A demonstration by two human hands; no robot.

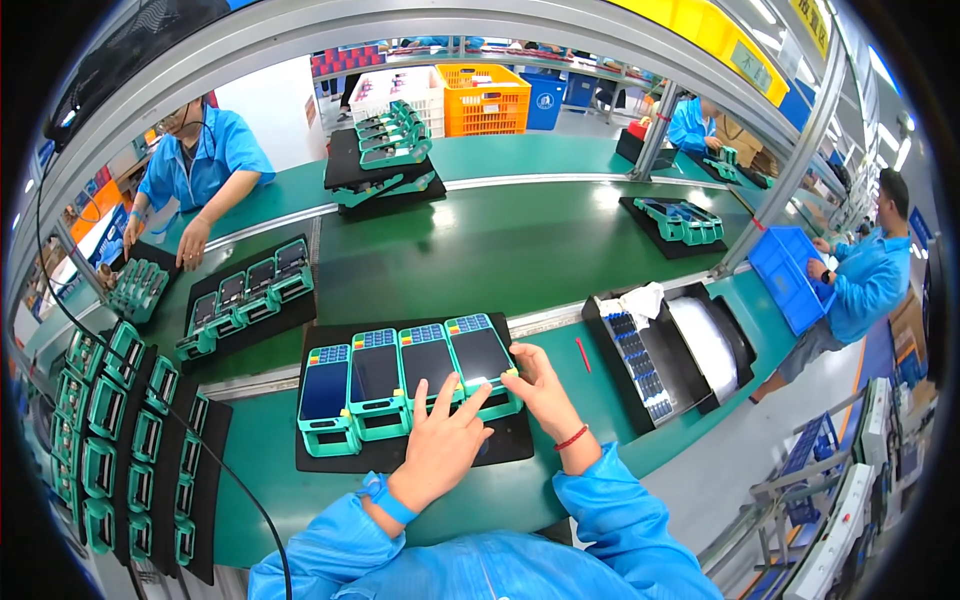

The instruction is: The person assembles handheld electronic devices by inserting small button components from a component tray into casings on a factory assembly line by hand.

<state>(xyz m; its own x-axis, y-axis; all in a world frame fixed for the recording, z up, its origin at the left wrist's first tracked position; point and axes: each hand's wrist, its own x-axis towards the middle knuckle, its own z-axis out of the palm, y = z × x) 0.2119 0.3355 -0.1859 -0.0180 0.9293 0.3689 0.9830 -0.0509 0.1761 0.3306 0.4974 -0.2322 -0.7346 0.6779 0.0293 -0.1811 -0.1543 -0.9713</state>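
Note:
Four-sided black mat (415, 464) lies on the green bench before me, bearing a row of several card payment terminals (375, 372) in teal frames, with dark screens and keypads at the far end. My left hand (440, 445) is open, fingers spread over the near ends of the two rightmost units. My right hand (545, 395) grips the right edge of the rightmost payment terminal (478, 352), with thumb and fingers at its side. Parts of the near frames are hidden beneath my left fingers.
Stacked mats of teal frames (140, 450) stand at left. More loaded mats (250, 295) lie on the conveyor (480, 250). A black box (640, 365) and red pen (583, 355) are at right. A person holds a blue crate (790, 280); another person works at far left.

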